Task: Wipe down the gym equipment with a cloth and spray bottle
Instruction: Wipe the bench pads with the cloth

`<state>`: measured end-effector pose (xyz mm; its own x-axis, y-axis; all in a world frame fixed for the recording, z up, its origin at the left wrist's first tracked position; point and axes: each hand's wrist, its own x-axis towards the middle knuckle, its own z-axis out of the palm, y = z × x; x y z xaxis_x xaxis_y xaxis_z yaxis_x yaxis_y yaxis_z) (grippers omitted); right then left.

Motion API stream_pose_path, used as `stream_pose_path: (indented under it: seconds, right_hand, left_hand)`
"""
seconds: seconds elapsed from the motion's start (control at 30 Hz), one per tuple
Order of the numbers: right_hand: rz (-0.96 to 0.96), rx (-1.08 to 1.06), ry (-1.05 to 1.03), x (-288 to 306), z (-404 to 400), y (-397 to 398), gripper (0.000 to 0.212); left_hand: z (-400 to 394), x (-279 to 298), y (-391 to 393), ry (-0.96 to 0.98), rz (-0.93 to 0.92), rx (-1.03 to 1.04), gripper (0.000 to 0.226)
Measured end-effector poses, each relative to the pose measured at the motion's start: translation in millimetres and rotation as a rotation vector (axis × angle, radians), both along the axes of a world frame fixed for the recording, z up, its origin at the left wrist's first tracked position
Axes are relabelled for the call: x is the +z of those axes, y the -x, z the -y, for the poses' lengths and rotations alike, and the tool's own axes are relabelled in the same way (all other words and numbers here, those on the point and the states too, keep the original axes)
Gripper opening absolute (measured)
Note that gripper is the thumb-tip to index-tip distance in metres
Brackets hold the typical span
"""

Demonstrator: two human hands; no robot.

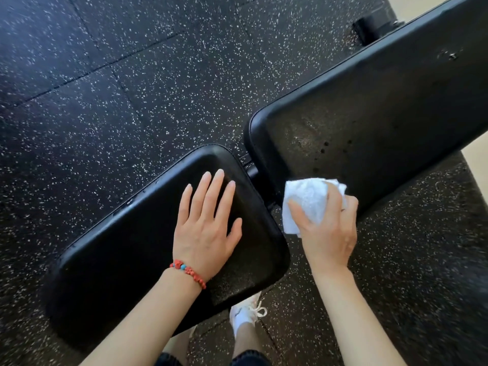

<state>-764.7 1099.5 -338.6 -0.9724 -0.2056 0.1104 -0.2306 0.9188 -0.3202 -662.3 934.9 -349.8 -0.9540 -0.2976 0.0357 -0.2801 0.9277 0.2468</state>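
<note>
A black padded workout bench runs from lower left to upper right. Its seat pad (126, 249) lies near me and its long back pad (369, 109) stretches away, with dark droplets near its close end. My left hand (206, 228) rests flat on the seat pad with straight fingers and a red bead bracelet on the wrist. My right hand (330, 228) grips a bunched white cloth (306, 202) at the near edge of the back pad, beside the gap between the pads. No spray bottle is in view.
Dark rubber floor tiles (132, 88) with white specks surround the bench. A black bench foot (369, 30) shows at the top right. My white shoe (245, 315) stands under the seat pad's near corner. A pale wall strip (475, 165) borders the right.
</note>
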Motion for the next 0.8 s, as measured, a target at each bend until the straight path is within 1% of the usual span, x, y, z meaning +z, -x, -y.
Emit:
stream_pose_path:
  seconds: [0.13,0.23,0.27,0.33,0.4,0.5,0.63,0.7,0.8]
  right_hand:
    - [0.067,-0.058,0.043,3.7,23.5,24.7,0.056]
    - [0.145,-0.154,0.136,7.0,59.0,79.8,0.056]
    - [0.142,-0.154,0.141,7.8,68.7,98.3,0.055]
    - [0.099,-0.084,0.124,6.9,75.6,117.0,0.054]
    - [0.064,-0.021,0.119,3.9,61.9,110.8,0.054]
    - [0.054,0.002,0.098,2.1,10.0,77.9,0.055]
    - [0.062,0.069,0.051,5.2,-45.2,51.1,0.05]
    - [0.067,0.099,0.036,4.5,-48.6,57.5,0.05]
    - [0.071,0.106,0.055,3.2,-28.9,92.9,0.053]
  left_hand:
    - [-1.1,0.2,1.3,-0.002,0.011,0.014,0.053]
    - [-4.4,2.5,4.5,-0.017,0.018,0.04,0.052]
    - [-6.2,3.0,6.9,-0.023,0.014,0.049,0.052]
    - [-10.1,4.3,14.6,-0.03,-0.001,0.049,0.051]
    - [-14.6,6.5,27.8,-0.04,-0.029,0.045,0.05]
    - [-25.9,7.8,52.8,-0.057,-0.065,0.049,0.05]
    - [-41.3,3.5,80.6,-0.06,-0.061,0.029,0.052]
    - [-45.5,-1.0,87.7,-0.05,-0.046,0.047,0.053]
    - [-47.5,-6.1,89.3,-0.019,-0.013,0.068,0.054]
